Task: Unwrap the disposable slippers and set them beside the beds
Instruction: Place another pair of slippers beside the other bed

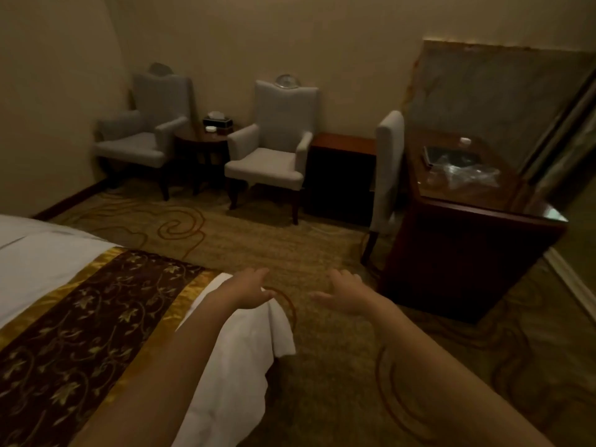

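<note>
On the dark wooden desk [467, 201] at the right, well apart from both hands, lies a crumpled heap of clear plastic wrapping [472, 175]; whether slippers are inside it cannot be told in the dim light, and no slippers can be made out elsewhere. Beside the wrapping sit a dark flat object and a small white item further back, both too blurred to name.

Nearer the camera, the left hand [248, 290] reaches forward over the corner of the bed [45, 253], fingers spread loosely and holding nothing. Its thumb is just above the white sheet [248, 350] that hangs down at the bed's foot. The right hand [346, 293] is stretched out over the patterned carpet [322, 382], palm down, fingers open and empty, near the desk's front corner.

Across the bed runs a brown and gold runner [87, 317] with a leaf pattern. A grey desk chair [387, 175] stands against the desk's far side. Along the back wall are two grey armchairs [274, 150] with a small round table [203, 146] between them, bearing a tissue box [217, 121]. A low dark cabinet [340, 175] stands between the nearer armchair and the desk chair.
</note>
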Demonstrator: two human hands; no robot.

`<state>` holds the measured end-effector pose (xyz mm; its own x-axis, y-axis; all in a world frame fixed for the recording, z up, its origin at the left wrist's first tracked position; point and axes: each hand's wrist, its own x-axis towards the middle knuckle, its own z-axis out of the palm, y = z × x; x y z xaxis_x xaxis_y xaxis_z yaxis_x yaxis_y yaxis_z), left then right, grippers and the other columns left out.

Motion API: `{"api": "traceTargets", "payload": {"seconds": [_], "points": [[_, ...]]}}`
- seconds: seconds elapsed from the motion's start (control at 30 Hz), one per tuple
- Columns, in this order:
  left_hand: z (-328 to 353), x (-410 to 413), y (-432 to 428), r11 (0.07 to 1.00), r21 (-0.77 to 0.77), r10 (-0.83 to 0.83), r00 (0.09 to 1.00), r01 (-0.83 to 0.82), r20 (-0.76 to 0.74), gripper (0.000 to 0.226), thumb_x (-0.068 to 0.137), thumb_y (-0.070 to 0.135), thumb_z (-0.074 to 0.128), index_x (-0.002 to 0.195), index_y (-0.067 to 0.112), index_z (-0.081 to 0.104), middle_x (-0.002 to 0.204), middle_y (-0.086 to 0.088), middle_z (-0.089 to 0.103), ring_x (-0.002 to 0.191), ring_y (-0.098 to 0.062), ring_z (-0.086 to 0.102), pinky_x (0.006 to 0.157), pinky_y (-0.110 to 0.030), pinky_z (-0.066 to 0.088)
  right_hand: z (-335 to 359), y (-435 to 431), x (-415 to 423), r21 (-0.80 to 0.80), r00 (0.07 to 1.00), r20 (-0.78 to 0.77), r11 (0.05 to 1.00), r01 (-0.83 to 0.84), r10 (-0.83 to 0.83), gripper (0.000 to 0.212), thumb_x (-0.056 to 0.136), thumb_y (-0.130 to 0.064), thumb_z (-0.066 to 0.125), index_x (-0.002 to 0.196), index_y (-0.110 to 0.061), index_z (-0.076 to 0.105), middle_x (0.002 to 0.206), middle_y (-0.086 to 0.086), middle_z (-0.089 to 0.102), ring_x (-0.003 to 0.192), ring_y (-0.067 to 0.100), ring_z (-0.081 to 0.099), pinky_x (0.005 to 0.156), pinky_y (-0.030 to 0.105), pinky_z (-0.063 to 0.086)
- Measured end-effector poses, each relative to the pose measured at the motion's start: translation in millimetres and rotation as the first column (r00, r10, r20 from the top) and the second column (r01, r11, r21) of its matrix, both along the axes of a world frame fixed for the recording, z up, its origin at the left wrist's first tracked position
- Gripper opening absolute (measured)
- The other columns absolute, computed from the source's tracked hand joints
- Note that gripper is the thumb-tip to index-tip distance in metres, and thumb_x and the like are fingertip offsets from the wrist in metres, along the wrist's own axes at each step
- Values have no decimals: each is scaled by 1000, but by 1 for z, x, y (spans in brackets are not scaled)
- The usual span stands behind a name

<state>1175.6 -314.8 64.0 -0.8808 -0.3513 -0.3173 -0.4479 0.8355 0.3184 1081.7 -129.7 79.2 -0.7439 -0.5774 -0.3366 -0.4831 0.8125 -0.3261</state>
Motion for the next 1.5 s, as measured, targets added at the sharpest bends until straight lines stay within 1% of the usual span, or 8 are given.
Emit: {"api": "traceTargets", "payload": {"seconds": [0.07, 0.2, 0.43, 0.73, 0.97, 1.1, 1.3, 1.5], "points": [[-7, -43, -18, 999, 10, 52, 998, -52, 20, 65, 93, 40, 47, 146, 17, 19, 155, -12, 22, 141, -31, 20, 114, -45, 24, -10, -19, -58, 22, 999, 11, 999, -47, 47, 79, 85, -58, 49, 146, -18, 20, 155, 11, 19, 143, 35, 13, 113, 50, 24], [-8, -115, -52, 988, 33, 150, 988, -151, 27, 65, 93, 40, 48, 147, 18, 19, 154, -11, 24, 140, -31, 22, 113, -44, 26, -14, -70, -162, 25, 991, 12, 991, -135, 135, 76, 85, -57, 50, 144, -17, 24, 153, 12, 24, 140, 35, 19, 110, 47, 28], [-33, -212, -149, 940, 78, 324, 941, -331, 95, 67, 91, 41, 50, 147, 19, 20, 154, -12, 21, 141, -31, 21, 114, -44, 25, -52, -180, -293, 57, 952, 79, 952, -301, 296, 75, 85, -58, 49, 145, -19, 24, 153, 11, 25, 140, 35, 19, 110, 49, 27], [-90, -357, -290, 860, 216, 427, 884, -462, 190, 69, 90, 41, 51, 146, 15, 20, 154, -11, 24, 140, -31, 24, 114, -43, 25, -69, -349, -464, 117, 860, 193, 859, -499, 473, 76, 85, -59, 49, 145, -22, 21, 152, 9, 24, 140, 33, 19, 111, 47, 27], [-96, -428, -402, 786, 190, 549, 805, -589, 226, 70, 91, 43, 48, 147, 14, 17, 153, -11, 26, 140, -30, 23, 113, -40, 27, -68, -485, -554, 125, 762, 183, 754, -645, 621, 76, 85, -60, 49, 145, -21, 22, 152, 9, 26, 138, 31, 22, 111, 47, 28], [-116, -461, -465, 680, 199, 662, 707, -706, 248, 68, 91, 44, 49, 147, 18, 20, 153, -9, 25, 140, -31, 23, 112, -43, 28, -82, -580, -598, 134, 663, 187, 650, -748, 725, 76, 85, -56, 51, 145, -20, 22, 152, 9, 25, 139, 31, 22, 111, 47, 27], [-121, -510, -552, 498, 211, 795, 540, -841, 277, 70, 93, 42, 46, 148, 14, 14, 155, -12, 19, 141, -31, 20, 113, -37, 23, -92, -734, -650, 154, 463, 198, 439, -885, 864, 76, 87, -56, 49, 146, -17, 20, 153, 11, 24, 140, 33, 21, 113, 48, 26], [-105, -506, -634, 323, 188, 894, 364, -928, 262, 67, 92, 44, 46, 147, 17, 18, 154, -12, 24, 138, -33, 26, 112, -46, 28, -94, -875, -630, 144, 232, 170, 209, -967, 958, 74, 88, -56, 46, 144, -10, 26, 149, 16, 29, 137, 37, 25, 113, 47, 25]]}}
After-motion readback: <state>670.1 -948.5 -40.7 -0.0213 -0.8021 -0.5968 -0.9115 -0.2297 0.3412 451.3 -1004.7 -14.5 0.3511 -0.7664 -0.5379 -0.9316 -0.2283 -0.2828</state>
